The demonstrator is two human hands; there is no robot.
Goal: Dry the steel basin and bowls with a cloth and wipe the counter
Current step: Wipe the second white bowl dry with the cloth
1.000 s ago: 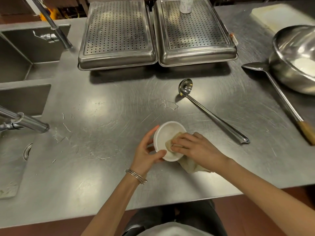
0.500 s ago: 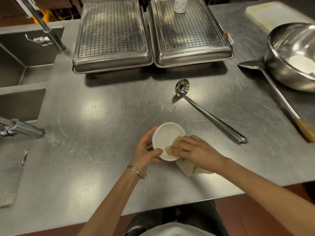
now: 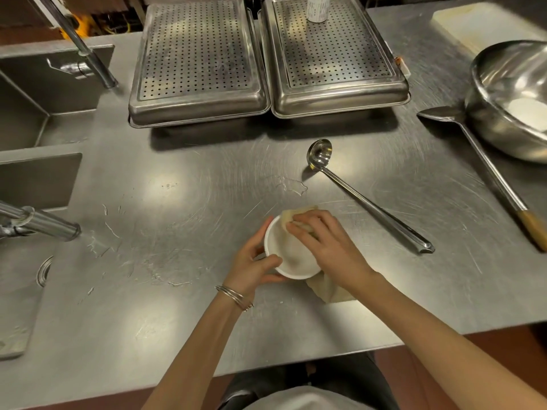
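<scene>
A small white bowl rests on the steel counter near its front edge. My left hand grips the bowl's left rim, thumb over the edge. My right hand presses a beige cloth against the bowl's far inner rim; the cloth's tail hangs out under my wrist. A large steel basin sits at the far right with a white bowl inside it.
A steel ladle lies just right of the bowl. A long spatula leans by the basin. Two perforated steel trays stand at the back, sinks and faucets at left. Water streaks mark the counter.
My right hand has swept the cloth from the bowl's near right side up to its far rim. My left hand keeps its hold on the bowl.
</scene>
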